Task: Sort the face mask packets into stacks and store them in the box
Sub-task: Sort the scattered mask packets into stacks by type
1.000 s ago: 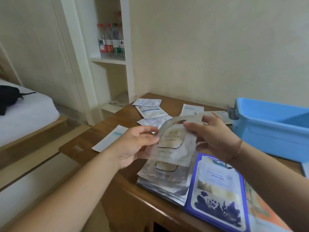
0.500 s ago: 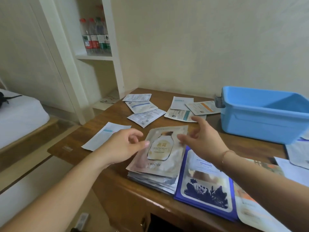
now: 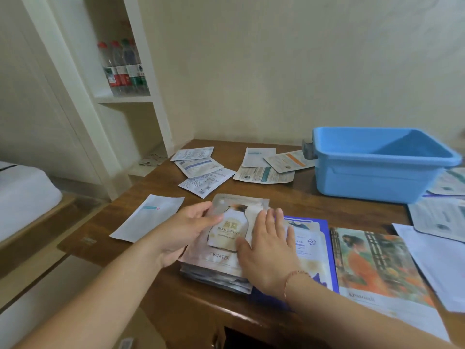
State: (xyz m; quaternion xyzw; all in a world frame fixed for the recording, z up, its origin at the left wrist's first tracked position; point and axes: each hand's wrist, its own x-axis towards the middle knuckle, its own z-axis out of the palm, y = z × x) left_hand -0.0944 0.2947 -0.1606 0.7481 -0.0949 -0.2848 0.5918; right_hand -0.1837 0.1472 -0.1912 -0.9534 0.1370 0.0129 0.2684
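A stack of silvery "Bird's Nest" mask packets (image 3: 227, 230) lies at the near edge of the wooden table (image 3: 327, 207). My left hand (image 3: 183, 227) holds the stack's left edge, thumb on top. My right hand (image 3: 266, 245) lies flat on the stack's right side, fingers straight. Beside it sit a blue-bordered packet stack (image 3: 312, 245) and an orange painted-figure packet (image 3: 372, 263). The blue plastic box (image 3: 377, 159) stands empty at the back right. Loose white packets (image 3: 203, 170) lie further back.
A single white packet (image 3: 151, 217) lies at the table's left. More pale packets (image 3: 442, 215) spread at the right edge. A white shelf unit with water bottles (image 3: 123, 69) stands behind on the left, and a bed (image 3: 22, 195) is at far left.
The packet I held up a second ago now lies on top of the stack. Both hands came down onto it, the right one flattening on its right side.
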